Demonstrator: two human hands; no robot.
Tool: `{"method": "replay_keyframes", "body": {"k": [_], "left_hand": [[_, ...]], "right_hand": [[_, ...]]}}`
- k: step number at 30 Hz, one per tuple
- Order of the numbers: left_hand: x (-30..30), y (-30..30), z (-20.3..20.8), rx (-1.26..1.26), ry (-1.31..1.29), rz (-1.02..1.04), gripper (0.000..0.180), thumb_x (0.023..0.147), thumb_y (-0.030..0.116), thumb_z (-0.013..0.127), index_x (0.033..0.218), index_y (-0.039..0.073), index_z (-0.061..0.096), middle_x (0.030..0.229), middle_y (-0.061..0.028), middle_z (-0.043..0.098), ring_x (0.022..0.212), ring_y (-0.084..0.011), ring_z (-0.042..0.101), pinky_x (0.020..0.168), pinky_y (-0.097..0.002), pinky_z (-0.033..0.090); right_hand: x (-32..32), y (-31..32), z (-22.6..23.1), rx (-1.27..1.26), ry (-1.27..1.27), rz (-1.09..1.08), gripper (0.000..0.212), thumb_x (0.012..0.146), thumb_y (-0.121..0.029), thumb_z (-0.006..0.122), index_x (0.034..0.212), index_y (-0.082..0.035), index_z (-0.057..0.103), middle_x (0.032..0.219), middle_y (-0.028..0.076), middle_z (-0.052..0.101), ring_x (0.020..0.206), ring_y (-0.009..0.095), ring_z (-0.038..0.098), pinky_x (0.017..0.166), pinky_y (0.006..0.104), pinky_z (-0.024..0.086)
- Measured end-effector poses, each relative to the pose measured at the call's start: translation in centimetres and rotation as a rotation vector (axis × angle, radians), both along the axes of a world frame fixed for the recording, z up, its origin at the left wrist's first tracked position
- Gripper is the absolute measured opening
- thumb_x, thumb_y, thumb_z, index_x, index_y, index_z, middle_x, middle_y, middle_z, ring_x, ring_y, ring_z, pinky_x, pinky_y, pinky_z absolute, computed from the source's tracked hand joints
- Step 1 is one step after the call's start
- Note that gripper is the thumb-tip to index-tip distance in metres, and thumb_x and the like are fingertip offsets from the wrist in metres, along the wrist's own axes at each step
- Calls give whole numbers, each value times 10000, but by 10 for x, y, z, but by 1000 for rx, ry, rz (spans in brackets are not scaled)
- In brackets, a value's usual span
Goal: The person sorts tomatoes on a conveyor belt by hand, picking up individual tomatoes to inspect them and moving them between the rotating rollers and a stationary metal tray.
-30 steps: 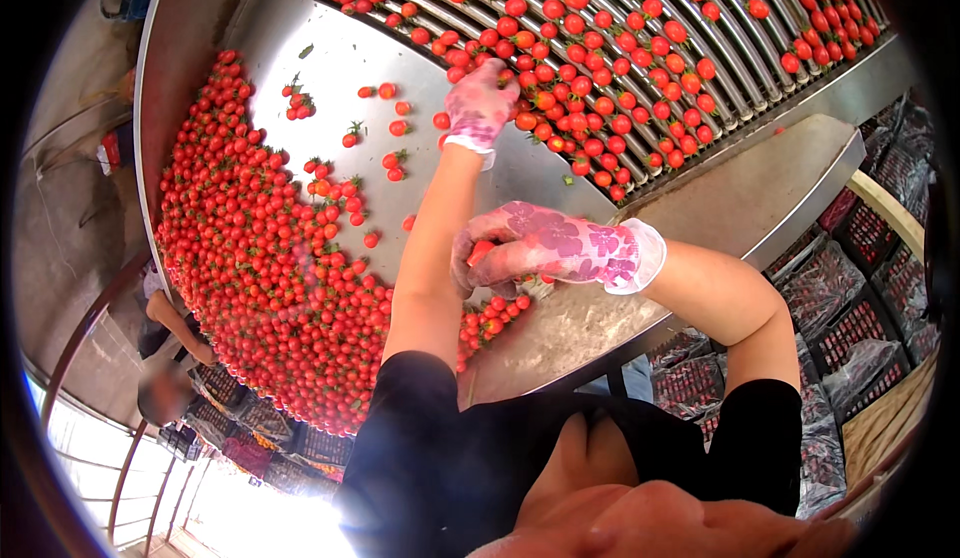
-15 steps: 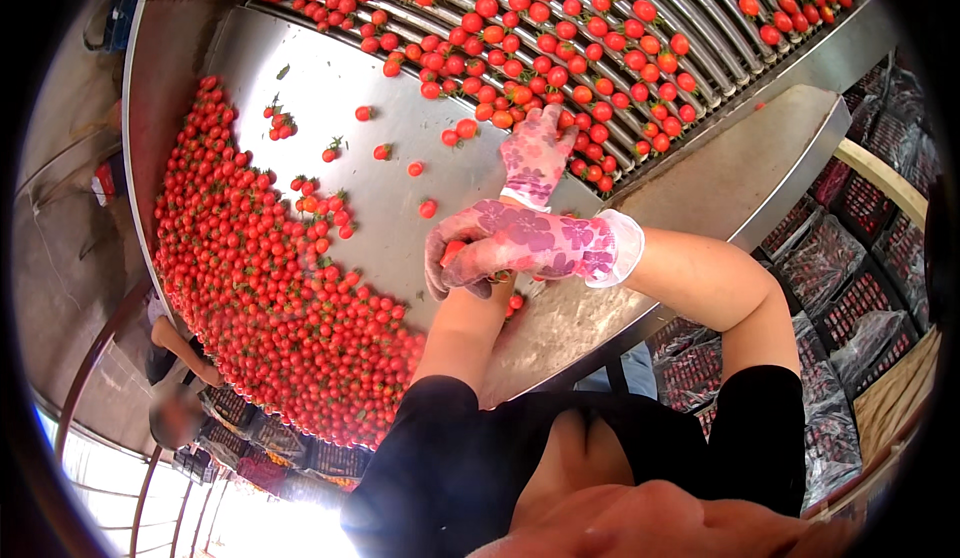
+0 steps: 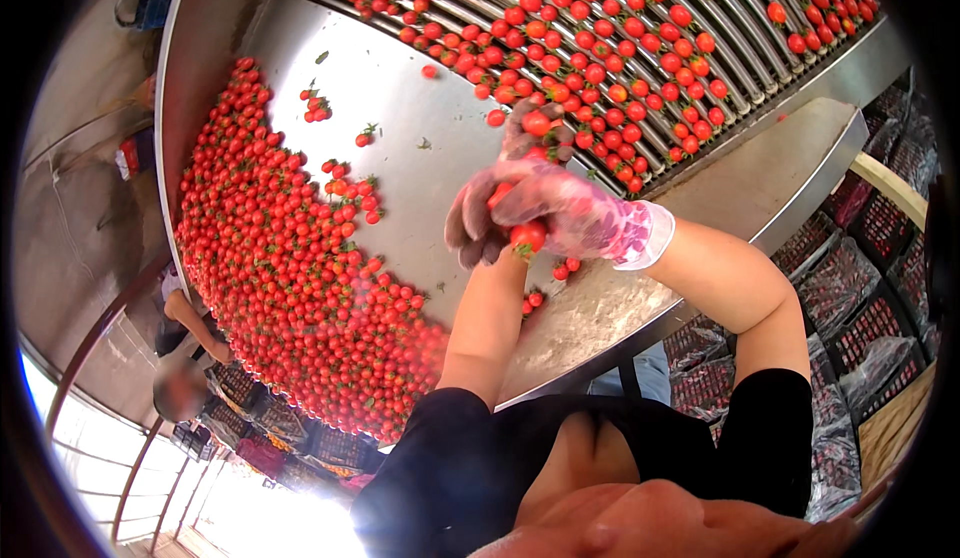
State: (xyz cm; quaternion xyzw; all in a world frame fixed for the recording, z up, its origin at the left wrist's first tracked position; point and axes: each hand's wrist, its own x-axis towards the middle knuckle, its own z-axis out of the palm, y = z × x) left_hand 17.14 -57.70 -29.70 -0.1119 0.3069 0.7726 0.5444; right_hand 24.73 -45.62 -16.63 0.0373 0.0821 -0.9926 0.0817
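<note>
My left hand, in a patterned glove with a dirty grey palm, is at the lower edge of the metal rollers. Its palm faces up, and its fingers curl around cherry tomatoes. My right hand, in a pink glove with purple flowers, crosses above my left wrist. Tomatoes show between its bent fingers, and one with a green stem sticks out below them. How many each hand holds is partly hidden. Many more red tomatoes lie on the rollers just beyond my hands.
A large heap of cherry tomatoes covers the left of the sloping metal plate. A raised metal rim bounds it. Crates with plastic film stand at the right. Another person's arm shows at the far left.
My left hand has turned from back up to palm up and now has tomatoes in it. Several loose tomatoes have gone from the middle of the plate. The view has shifted slightly.
</note>
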Motion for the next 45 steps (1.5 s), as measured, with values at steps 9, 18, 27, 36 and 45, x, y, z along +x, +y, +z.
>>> {"method": "replay_keyframes", "body": {"k": [9,18,27,36,45], "left_hand": [[-14,-36,63,197,-165,260,423,1017,220,403,1416,85,433,1390,-123,481,1221,-235,547,1056,-375,461],[38,3,153,-565,865,348,433,1023,121,407,1433,-20,388,1514,-154,367,1294,-293,487,1074,-377,416],[163,55,223,-260,1714,-506,795,848,172,645,1519,15,247,1585,-280,146,1457,-474,176,1162,-531,227],[141,-5,160,-660,1579,-479,584,872,131,631,1415,22,442,1515,-209,359,1406,-357,350,1156,-439,291],[9,-134,59,-1509,1368,-438,590,911,269,638,1391,-17,449,1532,-222,316,1401,-394,328,1153,-452,302]], "right_hand": [[-7,-5,-9,-161,-126,-256,281,908,-142,507,1097,49,591,1167,206,607,1087,314,615,992,408,488],[14,-47,12,613,-205,-442,356,962,-214,510,1243,-19,609,1330,102,568,1272,213,496,1095,312,335],[165,-21,42,-534,-354,-820,427,1016,-279,453,1387,-68,463,1443,152,469,1346,329,431,1148,491,317],[389,50,-20,-348,-512,-1313,438,890,-272,660,1216,9,582,1266,199,566,1165,344,544,1050,463,445],[487,97,-113,382,-1166,-1073,511,909,-382,651,1306,-77,550,1222,98,613,1184,296,568,1065,466,409]]}}
